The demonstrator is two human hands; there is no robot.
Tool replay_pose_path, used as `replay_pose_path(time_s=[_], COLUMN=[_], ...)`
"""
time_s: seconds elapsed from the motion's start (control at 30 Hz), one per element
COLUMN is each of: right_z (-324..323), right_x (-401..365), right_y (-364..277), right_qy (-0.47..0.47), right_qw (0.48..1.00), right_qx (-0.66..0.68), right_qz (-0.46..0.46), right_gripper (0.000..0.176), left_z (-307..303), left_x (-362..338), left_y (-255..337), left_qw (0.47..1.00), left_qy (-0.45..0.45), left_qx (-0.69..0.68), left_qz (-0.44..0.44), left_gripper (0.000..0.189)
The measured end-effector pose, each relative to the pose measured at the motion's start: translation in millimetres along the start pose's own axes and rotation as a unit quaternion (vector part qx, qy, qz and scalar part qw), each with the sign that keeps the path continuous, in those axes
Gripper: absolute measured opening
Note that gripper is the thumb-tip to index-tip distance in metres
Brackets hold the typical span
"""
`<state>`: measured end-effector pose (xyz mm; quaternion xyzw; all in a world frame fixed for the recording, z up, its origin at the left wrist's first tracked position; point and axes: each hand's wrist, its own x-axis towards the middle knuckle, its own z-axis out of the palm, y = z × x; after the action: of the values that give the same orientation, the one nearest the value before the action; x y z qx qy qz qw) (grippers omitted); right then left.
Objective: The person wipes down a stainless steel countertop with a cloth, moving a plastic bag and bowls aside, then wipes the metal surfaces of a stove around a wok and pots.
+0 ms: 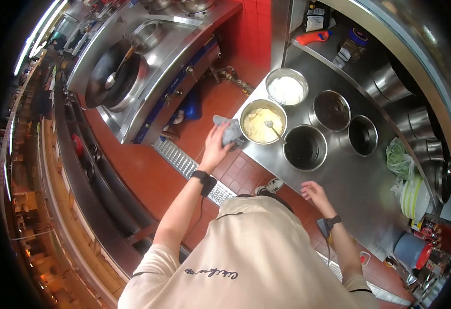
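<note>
My left hand (pixel 219 141) is closed on a grey cloth (pixel 230 132) at the left edge of the steel counter. Right beside the cloth stands a steel pot (pixel 242 135) of pale yellow, crumbly food, with a metal spoon (pixel 273 127) leaning in it. My right hand (pixel 314 194) hangs near the counter's front edge, fingers loosely apart and holding nothing. The nearest container to it is a steel pot (pixel 306 148) with dark contents. Behind these sit a pot of white granular stuff (pixel 287 90) and two more pots with dark contents (pixel 332 110), (pixel 362 135).
A wok (pixel 104 72) with a ladle (pixel 120 64) rests on the stove at left. On the shelf above the counter are an orange-red object (pixel 313 37) and a lidded jar (pixel 353 45). Bagged greens (pixel 400 158) and stacked plates (pixel 414 196) stand at right.
</note>
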<state>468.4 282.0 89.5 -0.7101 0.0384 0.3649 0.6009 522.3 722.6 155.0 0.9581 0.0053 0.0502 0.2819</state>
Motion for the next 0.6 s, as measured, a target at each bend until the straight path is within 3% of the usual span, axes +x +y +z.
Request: replay_pose_path(time_s=[0.03, 0.13, 0.33, 0.4, 0.47, 0.5, 0.53, 0.6], right_z=[-2, -9, -4, -5, -10, -7, -7, -11], right_x=[0, -2, -5, -7, -9, -11, -8, -3], right_y=[2, 1, 2, -1, -8, -19, -13, 2], right_qy=[0.002, 0.002, 0.028, 0.041, 0.049, 0.1, 0.102, 0.23], right_qw=[1.0, 0.997, 0.992, 0.991, 0.993, 0.987, 0.986, 0.951], right_qx=[0.031, 0.077, 0.122, 0.128, 0.002, -0.057, -0.059, -0.201], right_qz=[0.006, 0.011, 0.008, 0.008, 0.106, 0.116, 0.117, 0.038], right_gripper=[0.023, 0.023, 0.022, 0.02, 0.016, 0.015, 0.015, 0.013], left_z=[27, 43, 36, 31, 27, 27, 28, 33], left_x=[-2, -5, -2, 4, 11, 14, 18, 27], left_y=[-23, -19, -3, -2, -5, -8, -11, -19], left_qw=[0.997, 0.983, 0.977, 0.974, 0.974, 0.972, 0.973, 0.977], left_qy=[-0.059, -0.113, -0.112, -0.149, -0.14, -0.132, -0.132, -0.125], left_qx=[0.046, 0.126, 0.183, 0.17, 0.176, 0.184, 0.181, 0.166], left_qz=[-0.007, -0.066, -0.017, 0.0, 0.029, 0.057, 0.057, 0.052], left_gripper=[0.083, 0.08, 0.078, 0.075, 0.075, 0.074, 0.074, 0.074])
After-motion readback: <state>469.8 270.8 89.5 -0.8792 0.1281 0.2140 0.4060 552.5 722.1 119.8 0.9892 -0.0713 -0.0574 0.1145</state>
